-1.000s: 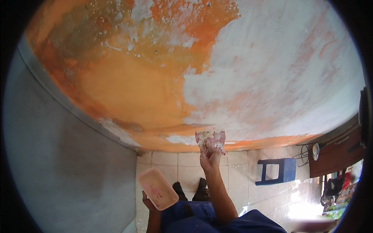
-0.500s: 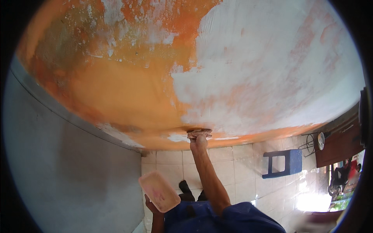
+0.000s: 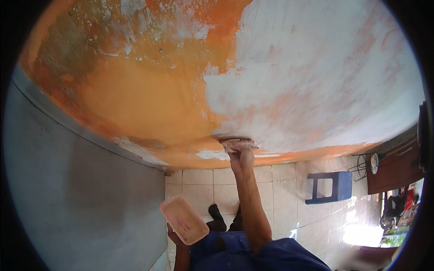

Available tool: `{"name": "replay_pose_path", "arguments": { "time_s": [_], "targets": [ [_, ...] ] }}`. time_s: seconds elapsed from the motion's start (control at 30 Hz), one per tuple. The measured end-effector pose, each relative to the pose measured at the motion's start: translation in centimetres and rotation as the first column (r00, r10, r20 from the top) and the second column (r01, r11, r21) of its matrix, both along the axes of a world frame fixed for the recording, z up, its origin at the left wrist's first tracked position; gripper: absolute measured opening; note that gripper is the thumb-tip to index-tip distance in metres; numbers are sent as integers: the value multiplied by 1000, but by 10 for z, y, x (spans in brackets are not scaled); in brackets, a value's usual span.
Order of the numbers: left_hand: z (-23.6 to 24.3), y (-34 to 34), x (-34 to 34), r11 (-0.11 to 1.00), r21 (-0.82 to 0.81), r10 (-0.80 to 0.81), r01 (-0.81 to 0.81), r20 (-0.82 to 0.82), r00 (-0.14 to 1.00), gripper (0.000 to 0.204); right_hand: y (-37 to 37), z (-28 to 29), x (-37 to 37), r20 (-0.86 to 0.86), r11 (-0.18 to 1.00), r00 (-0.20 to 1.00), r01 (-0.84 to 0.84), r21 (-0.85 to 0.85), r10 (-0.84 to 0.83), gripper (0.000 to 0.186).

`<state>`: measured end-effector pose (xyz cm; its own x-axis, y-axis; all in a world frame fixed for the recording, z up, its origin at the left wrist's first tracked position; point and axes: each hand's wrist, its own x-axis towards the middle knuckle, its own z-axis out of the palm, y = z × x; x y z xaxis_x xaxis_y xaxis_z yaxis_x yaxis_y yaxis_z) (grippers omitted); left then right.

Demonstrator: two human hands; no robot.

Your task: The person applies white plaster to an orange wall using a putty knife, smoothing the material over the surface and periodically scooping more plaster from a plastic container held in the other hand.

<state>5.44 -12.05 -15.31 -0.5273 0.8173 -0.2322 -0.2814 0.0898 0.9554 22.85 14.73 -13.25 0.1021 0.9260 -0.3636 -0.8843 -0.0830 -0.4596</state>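
My right hand (image 3: pixel 242 158) grips a putty-smeared scraper (image 3: pixel 238 144), its wide edge against the lower wall. Much of the tool is hidden by putty and fingers. White putty (image 3: pixel 289 67) coats the wall's right part in a thin, uneven layer, with reddish patches showing through. Bare orange paint (image 3: pixel 149 95) covers the left, and a white streak (image 3: pixel 210 155) lies just beside the scraper. Low on the left, my left hand (image 3: pixel 173 235) holds a pale pink rectangular tub (image 3: pixel 175 209) by its side. Pinkish smears mark the inside of the tub.
A grey wall (image 3: pixel 90 180) meets the painted one at the left corner. On the tiled floor (image 3: pixel 280 194) to the right lies a blue plastic stool (image 3: pixel 341 186) near a metal stand (image 3: pixel 360 167). Beyond is a bright doorway with a motorbike (image 3: pixel 389 214) and a person in red.
My right hand has slid the scraper slightly up and to the right along the wall. The left hand keeps the tub in nearly the same place.
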Motion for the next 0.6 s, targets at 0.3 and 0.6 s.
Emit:
{"name": "replay_pose_path", "arguments": {
  "time_s": [0.3,0.6],
  "targets": [
    [1,3,-2,982,116,17,-148,728,686,39,-49,-40,4,-65,998,996,62,4,-62,57],
    [-8,15,-13,982,121,18,-146,708,706,41,0,-38,-12,-15,999,1000,3,48,-2,25]
  ]
}}
